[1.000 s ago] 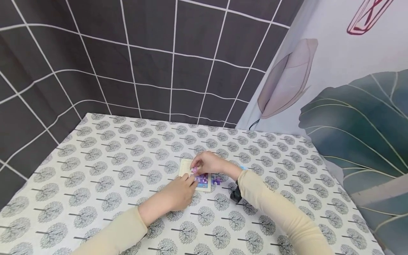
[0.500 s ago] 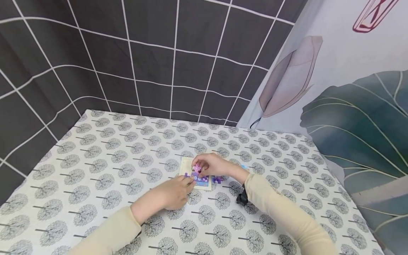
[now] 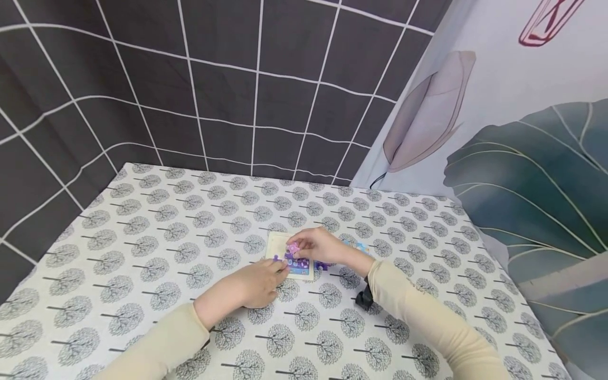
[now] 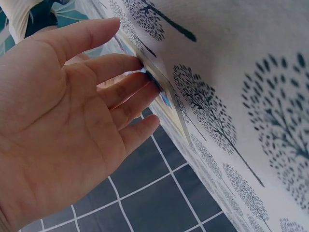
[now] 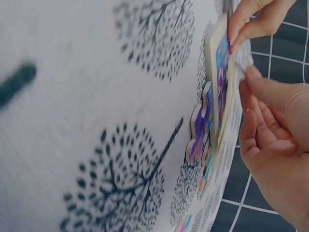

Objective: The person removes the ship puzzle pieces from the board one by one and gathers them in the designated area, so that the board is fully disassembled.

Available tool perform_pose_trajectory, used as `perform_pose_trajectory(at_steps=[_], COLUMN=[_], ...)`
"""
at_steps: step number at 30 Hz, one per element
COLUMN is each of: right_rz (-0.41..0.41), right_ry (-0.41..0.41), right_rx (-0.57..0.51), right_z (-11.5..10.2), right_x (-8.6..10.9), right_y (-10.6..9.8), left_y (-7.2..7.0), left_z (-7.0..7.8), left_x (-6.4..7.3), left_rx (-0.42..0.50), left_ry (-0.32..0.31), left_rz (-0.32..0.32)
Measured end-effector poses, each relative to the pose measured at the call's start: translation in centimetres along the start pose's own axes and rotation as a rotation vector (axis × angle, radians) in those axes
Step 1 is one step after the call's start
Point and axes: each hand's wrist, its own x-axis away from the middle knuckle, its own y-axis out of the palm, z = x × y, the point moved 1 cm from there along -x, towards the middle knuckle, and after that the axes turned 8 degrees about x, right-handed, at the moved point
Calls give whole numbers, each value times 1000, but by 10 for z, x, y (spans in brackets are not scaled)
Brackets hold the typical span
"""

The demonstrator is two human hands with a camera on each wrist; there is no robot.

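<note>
We see the table w/ its far edge against the dark grid cloth and its R edge by the leaf curtain; the near edge is out of frame. The tray lies flat abt. midway L to R, well in from the far, L & R edges, so there's a wide stretch of tree-print top on those sides.

R hand has thumb & fingers bent in, pinching the pink piece over the tray. L hand is loosely spread, fingers nearly straight, tips on the tray's near-L part; gripping nothing that we can see.

On the tray's R side, toward the table's R edge, a loose purple piece sits just beside it; can't tell if they touch. Blue pieces lie farther off toward the far-R corner, partly hidden by the R forearm.
</note>
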Motion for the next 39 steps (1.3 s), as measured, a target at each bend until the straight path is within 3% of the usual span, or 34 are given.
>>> perform_pose_trajectory(at_steps=[8,15,27,39], right_rz=[39,49,55,84], right_ry=[49,29,143,129], right_rx=[0,-16,-133,-140], right_z=[1,3,14,18], right_x=[11,24,53,79], right_y=[-7,-15,-25,-28], left_y=[1,0,2,1], left_z=[0,0,-2,-1], left_x=[-4,-4,-4,-5], left_rx=[-21,-27,-17,-22], left_ry=[17,8,1,5], left_rz=[2,-7,26,39])
